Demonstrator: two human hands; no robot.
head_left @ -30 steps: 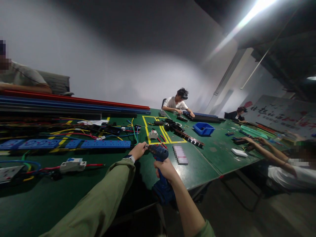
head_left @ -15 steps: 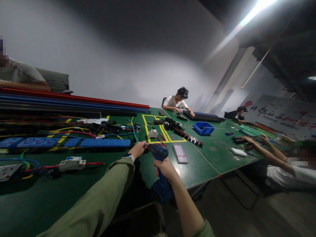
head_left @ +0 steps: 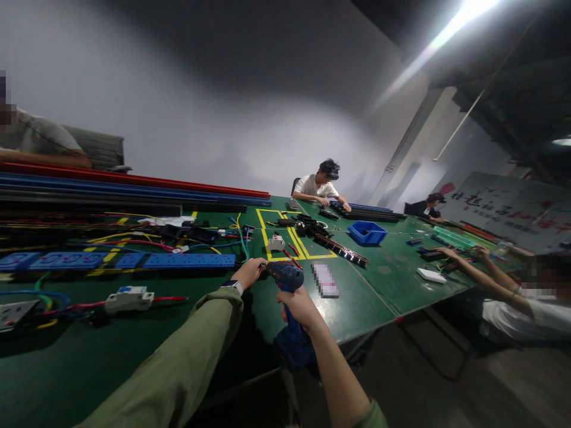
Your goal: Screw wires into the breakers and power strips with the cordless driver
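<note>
A blue cordless drill (head_left: 292, 277) is in my right hand (head_left: 302, 308), whose fingers wrap round its grip. The drill's nose points left and slightly away from me. At its tip is my left hand (head_left: 248, 274), closed, with the fingers pressed together. What these fingers pinch, if anything, is too small to make out. Just left of that hand ends a long blue socket strip (head_left: 191, 260). A white breaker (head_left: 129, 299) with red wires lies on the green table (head_left: 169, 345), left of my left forearm.
A phone (head_left: 325, 279) lies right of the drill. Beyond it are a blue bin (head_left: 367, 232), a small white breaker (head_left: 276, 242) and copper-coloured strips (head_left: 341, 248). Coloured rails (head_left: 134, 185) and loose wires fill the left. Several co-workers sit round the table.
Both hands and the drill stay nearly in place. The view has shifted very slightly; nothing was picked up or let go.
</note>
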